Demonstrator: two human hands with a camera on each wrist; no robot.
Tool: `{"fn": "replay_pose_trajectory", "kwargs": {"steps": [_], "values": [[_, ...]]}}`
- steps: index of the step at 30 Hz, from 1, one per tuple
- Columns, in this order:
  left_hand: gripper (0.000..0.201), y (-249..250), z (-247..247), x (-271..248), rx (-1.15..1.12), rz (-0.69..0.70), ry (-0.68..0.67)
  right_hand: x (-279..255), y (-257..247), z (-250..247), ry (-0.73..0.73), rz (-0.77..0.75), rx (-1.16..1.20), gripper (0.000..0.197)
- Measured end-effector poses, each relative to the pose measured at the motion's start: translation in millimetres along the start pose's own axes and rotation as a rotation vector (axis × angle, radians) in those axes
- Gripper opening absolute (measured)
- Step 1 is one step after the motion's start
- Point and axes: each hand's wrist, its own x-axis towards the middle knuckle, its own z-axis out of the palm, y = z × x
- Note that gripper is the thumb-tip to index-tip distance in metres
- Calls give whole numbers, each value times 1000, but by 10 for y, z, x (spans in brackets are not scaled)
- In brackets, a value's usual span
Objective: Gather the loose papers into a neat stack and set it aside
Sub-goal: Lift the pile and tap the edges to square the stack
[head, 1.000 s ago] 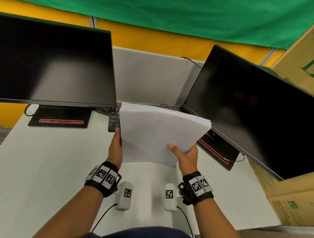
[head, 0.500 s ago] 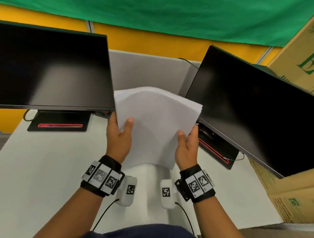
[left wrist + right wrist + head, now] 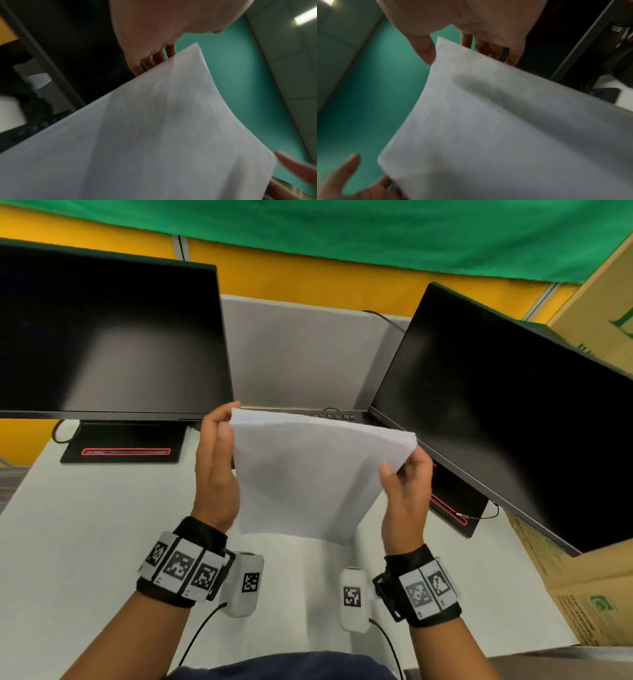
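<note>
A stack of white papers [image 3: 308,474] is held tilted up on edge over the white desk [image 3: 85,542], between the two monitors. My left hand [image 3: 222,422] pinches its upper left corner, thumb on the near face and fingers behind. My right hand [image 3: 404,465] grips the upper right corner the same way. Whether the lower edge touches the desk I cannot tell. In the left wrist view the papers [image 3: 154,135] fill the frame, with fingers [image 3: 154,58] behind the top edge. The right wrist view shows the papers [image 3: 505,135] and fingers [image 3: 488,47] likewise.
A black monitor [image 3: 102,337] stands at the left and another [image 3: 513,405] angles in at the right, close to my right hand. A black keyboard [image 3: 325,416] lies behind the papers, before a grey partition [image 3: 301,354]. Cardboard boxes [image 3: 582,594] flank the desk's right edge.
Both hands have slid from the near edge up the sides to the stack's far corners. The stack has tipped from lying nearly flat to standing steeply on edge.
</note>
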Motion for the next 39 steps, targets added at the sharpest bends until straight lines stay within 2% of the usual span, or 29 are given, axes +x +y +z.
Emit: {"fn": "replay_pose_trajectory", "kwargs": {"steps": [5,9,11,14,18,20,22,23,26,28,30,32,33,35,37,39], "values": [[19,111,164,34,-21,-8,35,167,-172,143,38,8,15,41],[19,62,183,17,-44,-72,90,190,-161,178,94,99,7,24],[17,59,181,9,-63,-70,103,196,-164,185,117,137,45,23],[25,60,201,28,-83,-125,145,208,-195,191,141,176,74,25],[20,93,217,40,-139,-181,183,205,-225,181,108,203,71,22],[36,106,211,23,-142,-173,172,207,-243,162,70,206,64,21],[35,95,156,4,-106,-84,121,204,-232,103,29,192,65,23],[34,105,91,3,-69,-10,98,199,-209,56,4,173,65,30],[61,233,-133,100,71,189,-5,181,-60,-162,-118,133,95,52],[77,502,-147,196,467,383,-143,164,118,-273,-221,144,94,61],[87,840,49,180,999,614,-319,146,300,-314,-282,185,9,68],[92,1011,362,94,1288,758,-539,129,447,-313,-292,209,-11,68],[92,1004,503,69,1358,758,-639,116,504,-304,-289,230,8,64],[84,886,697,92,1455,637,-789,87,600,-285,-286,283,24,50],[62,797,752,144,1463,538,-837,40,709,-267,-304,322,-1,41],[39,739,746,161,1438,551,-803,-4,825,-242,-315,354,-23,35]]}}
